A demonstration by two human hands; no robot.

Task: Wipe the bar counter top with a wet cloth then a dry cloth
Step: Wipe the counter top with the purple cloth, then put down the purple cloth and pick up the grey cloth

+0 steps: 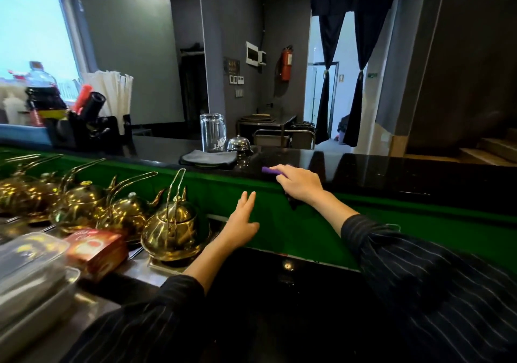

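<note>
At far left, a black caddy (84, 136) of paper-wrapped straws (117, 94) stands on the back of the black counter top (405, 172). Below it, a row of brass teapots (170, 228) sits on a lower shelf, with a red box (96, 248) in front. The box has script lettering too blurred to read.

Near the middle of the counter top lies a folded grey cloth (208, 158). Just behind it are an upturned glass (213, 132), with white print I cannot read, and a chrome bell (238, 144).

My left hand (242, 222) is flat against the green panel (307, 231) under the counter's near edge, fingers straight and close together, pointing up.

My right hand (300, 183) lies palm down at that near edge, fingers bent over a purple cloth (271, 170). The cloth looks rolled or folded. Its long axis runs along the counter, and its free end points left toward the grey cloth. Something dark hangs below my palm; I cannot tell what.

To the right, the glossy top runs on to the edge of view.
</note>
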